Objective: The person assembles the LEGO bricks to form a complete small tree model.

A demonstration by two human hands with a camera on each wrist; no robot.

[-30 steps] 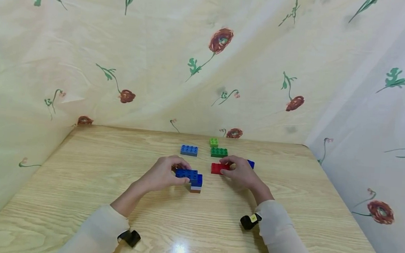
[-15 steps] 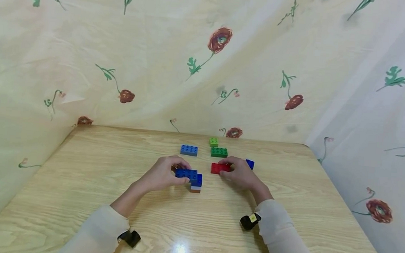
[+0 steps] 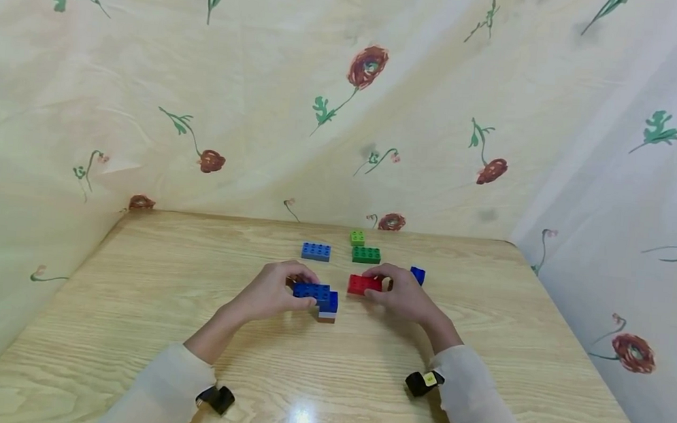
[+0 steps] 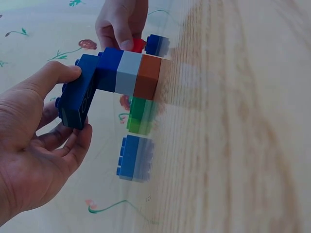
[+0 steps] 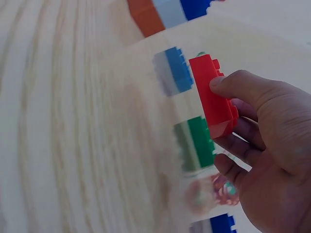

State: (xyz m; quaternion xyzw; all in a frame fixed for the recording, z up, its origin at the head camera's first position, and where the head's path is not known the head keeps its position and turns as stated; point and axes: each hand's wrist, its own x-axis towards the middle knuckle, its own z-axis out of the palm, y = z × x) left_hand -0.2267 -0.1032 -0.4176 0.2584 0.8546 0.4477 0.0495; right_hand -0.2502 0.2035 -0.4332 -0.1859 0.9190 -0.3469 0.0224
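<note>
My left hand (image 3: 274,292) pinches a long dark blue toy brick (image 3: 308,291) between thumb and fingers. In the left wrist view this brick juts sideways from the top of a stack made of a blue brick (image 4: 109,68), a white brick (image 4: 128,73) and a brown brick (image 4: 148,77). The stack's brown base stands on the table. To its right, my right hand (image 3: 406,296) holds a red brick (image 3: 361,284), thumb on the near side. The right wrist view has the red brick (image 5: 210,94) raised off the tabletop, studs facing up. My fingers hide its right end.
Behind the hands lie a lighter blue brick (image 3: 316,252), a green brick (image 3: 366,255) and a small lime brick (image 3: 357,238). Another blue brick (image 3: 418,275) lies beyond my right hand. Flowered cloth (image 3: 263,101) rises along the wooden table's (image 3: 163,278) back and sides.
My right hand has lifted the red brick off the table and shifted it slightly left and nearer. The left hand and its brick stay in place.
</note>
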